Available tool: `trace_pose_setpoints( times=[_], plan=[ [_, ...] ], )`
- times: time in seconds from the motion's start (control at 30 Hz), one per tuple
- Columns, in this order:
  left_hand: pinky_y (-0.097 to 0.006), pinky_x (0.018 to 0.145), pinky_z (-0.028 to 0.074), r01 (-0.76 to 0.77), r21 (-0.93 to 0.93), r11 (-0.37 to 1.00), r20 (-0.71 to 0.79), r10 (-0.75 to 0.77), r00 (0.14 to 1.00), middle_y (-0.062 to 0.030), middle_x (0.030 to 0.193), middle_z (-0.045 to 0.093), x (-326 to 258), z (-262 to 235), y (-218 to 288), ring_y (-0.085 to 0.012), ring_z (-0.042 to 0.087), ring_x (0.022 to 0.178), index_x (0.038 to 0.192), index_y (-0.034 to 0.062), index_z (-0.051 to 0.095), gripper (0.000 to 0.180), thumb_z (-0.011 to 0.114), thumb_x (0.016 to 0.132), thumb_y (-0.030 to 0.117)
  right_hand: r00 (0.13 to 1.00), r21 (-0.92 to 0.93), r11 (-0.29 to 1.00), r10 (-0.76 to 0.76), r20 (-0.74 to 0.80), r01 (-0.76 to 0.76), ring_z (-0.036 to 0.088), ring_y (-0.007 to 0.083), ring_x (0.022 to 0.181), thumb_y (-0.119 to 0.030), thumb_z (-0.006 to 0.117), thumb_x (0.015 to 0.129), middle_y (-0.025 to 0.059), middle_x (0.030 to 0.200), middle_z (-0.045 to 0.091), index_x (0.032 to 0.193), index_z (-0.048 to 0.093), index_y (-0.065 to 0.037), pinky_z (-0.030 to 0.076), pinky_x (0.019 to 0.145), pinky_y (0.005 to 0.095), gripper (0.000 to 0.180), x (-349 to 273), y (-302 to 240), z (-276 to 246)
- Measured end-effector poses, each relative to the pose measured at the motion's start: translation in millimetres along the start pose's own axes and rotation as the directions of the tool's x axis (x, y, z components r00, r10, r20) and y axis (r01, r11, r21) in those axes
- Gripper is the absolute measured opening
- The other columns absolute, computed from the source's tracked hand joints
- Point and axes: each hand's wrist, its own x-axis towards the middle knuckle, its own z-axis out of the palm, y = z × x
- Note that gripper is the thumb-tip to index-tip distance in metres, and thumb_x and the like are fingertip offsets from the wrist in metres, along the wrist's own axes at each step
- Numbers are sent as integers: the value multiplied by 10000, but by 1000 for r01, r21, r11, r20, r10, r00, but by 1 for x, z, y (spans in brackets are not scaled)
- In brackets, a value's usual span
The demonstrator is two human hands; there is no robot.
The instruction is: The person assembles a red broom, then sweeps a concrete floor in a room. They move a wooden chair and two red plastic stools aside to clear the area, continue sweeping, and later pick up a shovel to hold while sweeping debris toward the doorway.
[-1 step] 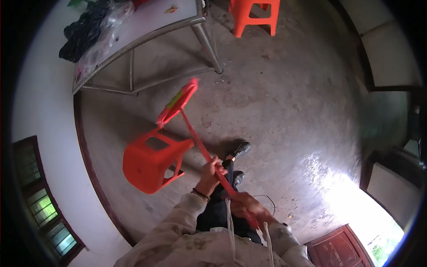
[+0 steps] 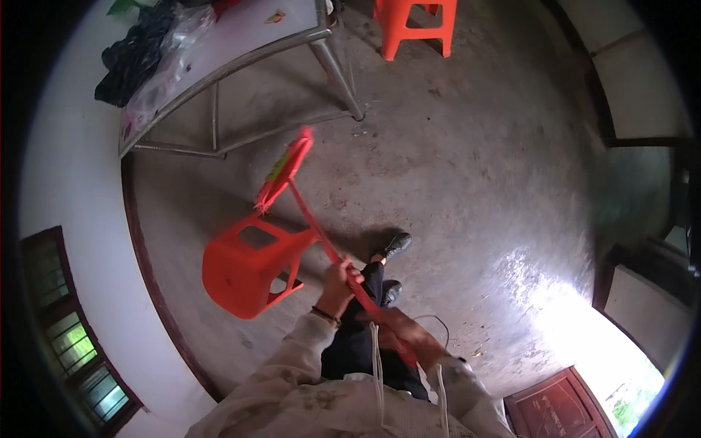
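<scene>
A red broom (image 2: 310,212) slants across the front of my body. Its head (image 2: 285,169), red with a yellow-green strip, points up and left, close to an orange-red plastic stool (image 2: 237,274). My left hand (image 2: 339,283) is wrapped around the middle of the handle. Lower down, my right hand (image 2: 405,332) grips the handle near its end, with the fingers partly blurred. Whether the bristles touch the floor or the stool, I cannot tell.
A metal-framed table (image 2: 255,45) stands at the far left with black and clear plastic bags (image 2: 142,55) on it. Another orange-red stool (image 2: 416,31) is at the far side. A white wall (image 2: 80,168) runs along the left. A brown door (image 2: 558,405) is near right, beside bright light.
The broom head has shifted slightly left and the handle has swung with it. Both hands have moved a little left and up, keeping their grip.
</scene>
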Motion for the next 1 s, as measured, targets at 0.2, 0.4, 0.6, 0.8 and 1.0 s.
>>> trace_pose_setpoints(
  times=[0.2, 0.4, 0.6, 0.8, 1.0],
  plan=[
    [-289, 385, 374, -92, 204, 975, -128, 120, 984, -20, 525, 391, 103, 24, 53, -138, 424, 454, 653, 108, 386, 247, 475, 875, 172, 963, 358, 920, 66, 262, -161, 320, 58, 349, -257, 424, 917, -51, 520, 352, 814, 458, -80, 277, 309, 192, 207, 81, -85, -27],
    [-364, 435, 431, -730, 681, 52, 670, 359, 650, -90, 535, 537, 150, 67, -65, -247, 557, 493, 624, 80, 549, 159, 506, 758, 153, 965, 509, 831, -262, 5, 223, 311, 41, 380, -195, 400, 922, -43, 523, 331, 973, 482, -43, 261, 318, 172, 180, -15, -72, -94],
    [-416, 480, 450, -68, 989, 129, 43, 188, 981, -172, 537, 570, 51, 132, -193, -291, 608, 545, 543, -11, 537, 286, 504, 729, 203, 873, 722, 514, -407, -269, 463, 292, 42, 399, -163, 418, 896, -36, 577, 327, 1249, 390, -40, 265, 327, 193, 375, -117, 8, -60],
    [-312, 364, 389, -90, 862, 500, 248, -259, 934, -47, 480, 502, -34, 158, -170, -154, 502, 404, 600, 51, 490, 262, 576, 785, 216, 774, 632, 458, -471, -423, 625, 307, 50, 421, -193, 423, 897, -37, 600, 325, 1302, 348, -55, 276, 341, 201, 434, -142, 43, 9],
    [-375, 405, 420, -375, 833, 405, 349, 141, 927, -83, 501, 513, 37, 231, -93, -232, 560, 458, 620, 25, 487, 295, 572, 750, 276, 766, 546, 563, -586, -265, 620, 298, 48, 415, -283, 442, 904, -47, 588, 309, 1256, 388, -70, 234, 348, 170, 416, -89, -61, -7]
  ],
)
